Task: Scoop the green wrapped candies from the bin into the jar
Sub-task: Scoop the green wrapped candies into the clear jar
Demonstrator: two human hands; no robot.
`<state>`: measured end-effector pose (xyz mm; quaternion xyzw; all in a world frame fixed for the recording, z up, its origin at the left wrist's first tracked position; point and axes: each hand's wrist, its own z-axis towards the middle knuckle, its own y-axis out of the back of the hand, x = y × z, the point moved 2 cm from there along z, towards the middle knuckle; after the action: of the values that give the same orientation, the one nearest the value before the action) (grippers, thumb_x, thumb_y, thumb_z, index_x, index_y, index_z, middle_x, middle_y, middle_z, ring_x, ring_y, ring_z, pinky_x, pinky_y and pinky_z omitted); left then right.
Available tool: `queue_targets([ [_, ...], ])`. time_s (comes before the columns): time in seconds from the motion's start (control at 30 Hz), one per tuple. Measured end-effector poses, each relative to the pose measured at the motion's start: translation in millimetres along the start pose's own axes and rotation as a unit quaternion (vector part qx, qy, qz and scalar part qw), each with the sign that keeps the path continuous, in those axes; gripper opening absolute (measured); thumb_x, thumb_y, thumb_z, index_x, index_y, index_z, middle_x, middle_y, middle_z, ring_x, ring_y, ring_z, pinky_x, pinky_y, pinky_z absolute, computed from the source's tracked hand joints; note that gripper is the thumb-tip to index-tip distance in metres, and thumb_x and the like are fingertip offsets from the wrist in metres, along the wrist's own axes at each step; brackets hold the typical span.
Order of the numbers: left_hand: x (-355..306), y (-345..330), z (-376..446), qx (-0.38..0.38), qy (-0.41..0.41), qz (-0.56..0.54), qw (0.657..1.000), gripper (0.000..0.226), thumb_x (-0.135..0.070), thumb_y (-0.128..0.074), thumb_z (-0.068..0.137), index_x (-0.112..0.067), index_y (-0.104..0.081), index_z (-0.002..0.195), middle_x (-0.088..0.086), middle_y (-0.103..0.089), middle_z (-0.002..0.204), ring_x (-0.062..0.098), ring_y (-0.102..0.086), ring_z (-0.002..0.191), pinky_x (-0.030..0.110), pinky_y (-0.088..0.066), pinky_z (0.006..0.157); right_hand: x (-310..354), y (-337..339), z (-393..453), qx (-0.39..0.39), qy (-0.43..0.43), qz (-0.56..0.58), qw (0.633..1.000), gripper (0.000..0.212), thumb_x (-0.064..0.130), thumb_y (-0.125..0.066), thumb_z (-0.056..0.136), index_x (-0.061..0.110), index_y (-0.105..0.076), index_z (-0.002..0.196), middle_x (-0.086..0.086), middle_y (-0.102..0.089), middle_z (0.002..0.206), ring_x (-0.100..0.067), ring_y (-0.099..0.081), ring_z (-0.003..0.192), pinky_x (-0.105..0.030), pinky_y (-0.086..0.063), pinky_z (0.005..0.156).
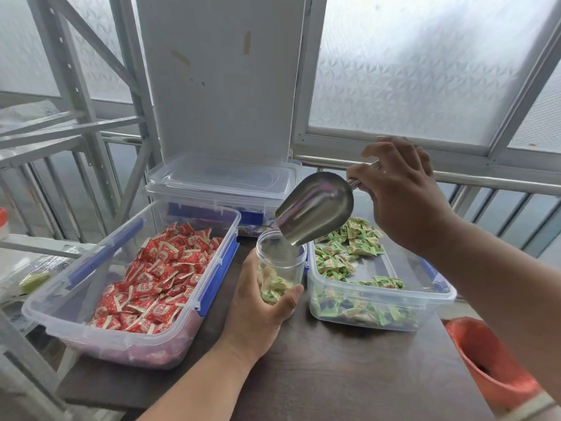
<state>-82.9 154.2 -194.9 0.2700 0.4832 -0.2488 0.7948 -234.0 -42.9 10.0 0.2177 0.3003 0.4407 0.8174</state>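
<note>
Fingers of the right hand (403, 205) pinch the steel scoop (315, 208), tipped into the left hand's (261, 302) gripped clear plastic jar (280, 262): pouring step, next refill from the clear bin of green wrapped candies (382, 302).

green candies (343, 256), red candies (158, 275), silver scoop (315, 208), blue-clipped clear bins (379, 302).

I work at a dark brown table (349, 375). Frosted patterned windows (425, 71) ahead pass diffuse daylight. Grey metal shelving frame (82, 95) on my left; white board (221, 77) propped upright centre.
</note>
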Motion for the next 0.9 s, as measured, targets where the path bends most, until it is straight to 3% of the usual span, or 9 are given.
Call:
queue_targets([
  [0.17,-3,0,0,0.005,0.005,-0.014,1.000,0.085,-0.059,-0.091,0.084,-0.054,-0.044,0.154,-0.026,-0.067,0.138,-0.002,-0.066,0.128,0.009,-0.050,0.097,-4,-3,-14,0.054,-0.085,-0.028,0.994,0.027,0.012,-0.067,0.092,0.035,-0.067,0.107,0.009,-0.063,0.108,-0.022,-0.054,0.113,-0.045,-0.025,0.098],
  [0.23,-2,0,0,0.006,0.009,-0.019,1.000,0.085,-0.059,-0.091,0.084,-0.053,-0.045,0.154,-0.026,-0.067,0.140,-0.001,-0.066,0.129,0.017,-0.052,0.101,-6,-7,-23,0.126,-0.122,-0.032,0.984,0.013,0.026,-0.057,0.100,0.034,-0.067,0.102,0.013,-0.066,0.090,-0.017,-0.062,0.089,-0.044,-0.027,0.093],
  [0.33,0,-1,0,0.004,0.014,-0.016,1.000,0.086,-0.058,-0.092,0.083,-0.053,-0.044,0.154,-0.027,-0.066,0.141,-0.003,-0.065,0.129,0.022,-0.051,0.101,-8,-14,-41,0.262,-0.209,0.014,0.942,0.025,0.037,-0.049,0.104,0.026,-0.069,0.092,0.008,-0.062,0.072,-0.016,-0.058,0.065,-0.037,-0.045,0.081],
  [0.43,1,-1,1,0.003,0.013,-0.010,1.000,0.086,-0.059,-0.092,0.083,-0.050,-0.045,0.155,-0.027,-0.066,0.140,-0.004,-0.065,0.128,0.022,-0.051,0.102,-8,-15,-55,0.317,-0.272,0.003,0.908,0.022,0.035,-0.053,0.100,0.021,-0.069,0.093,-0.002,-0.064,0.080,-0.024,-0.063,0.071,-0.039,-0.059,0.068],
  [0.5,1,-1,1,0.002,0.011,-0.010,1.000,0.087,-0.059,-0.091,0.083,-0.048,-0.046,0.155,-0.026,-0.067,0.140,-0.004,-0.066,0.128,0.022,-0.051,0.101,-7,-16,-59,0.343,-0.295,-0.016,0.892,0.021,0.035,-0.055,0.098,0.021,-0.069,0.091,-0.004,-0.065,0.084,-0.027,-0.065,0.075,-0.042,-0.060,0.071],
  [0.6,-1,-2,0,0.006,0.005,-0.012,1.000,0.084,-0.057,-0.091,0.084,-0.049,-0.046,0.154,-0.026,-0.068,0.139,-0.003,-0.068,0.126,0.010,-0.050,0.097,-8,-21,-62,0.378,-0.311,-0.023,0.872,0.020,0.034,-0.057,0.096,0.019,-0.068,0.088,-0.004,-0.066,0.087,-0.028,-0.065,0.077,-0.039,-0.060,0.071],
  [0.7,-3,-3,0,0.006,0.002,-0.015,1.000,0.080,-0.054,-0.091,0.084,-0.048,-0.048,0.152,-0.024,-0.070,0.138,0.000,-0.069,0.125,0.007,-0.050,0.095,-7,-27,-61,0.391,-0.305,-0.023,0.868,0.017,0.029,-0.058,0.094,0.019,-0.068,0.086,-0.004,-0.063,0.089,-0.028,-0.064,0.077,-0.037,-0.058,0.070],
  [0.77,-3,-3,-1,0.005,-0.001,-0.017,1.000,0.080,-0.053,-0.091,0.084,-0.047,-0.049,0.152,-0.022,-0.070,0.138,0.001,-0.069,0.126,0.010,-0.050,0.098,-6,-31,-56,0.396,-0.295,-0.014,0.869,0.020,0.031,-0.058,0.093,0.019,-0.063,0.078,-0.005,-0.060,0.087,-0.028,-0.063,0.076,-0.036,-0.057,0.070],
  [0.9,-2,-2,-2,0.002,0.001,-0.008,1.000,0.081,-0.061,-0.089,0.082,-0.049,-0.049,0.152,-0.022,-0.069,0.138,0.002,-0.068,0.126,0.029,-0.052,0.103,-6,-41,-38,0.417,-0.270,0.008,0.868,0.038,0.046,-0.065,0.087,0.018,-0.052,0.064,-0.001,-0.056,0.076,-0.025,-0.060,0.072,-0.033,-0.054,0.066],
])
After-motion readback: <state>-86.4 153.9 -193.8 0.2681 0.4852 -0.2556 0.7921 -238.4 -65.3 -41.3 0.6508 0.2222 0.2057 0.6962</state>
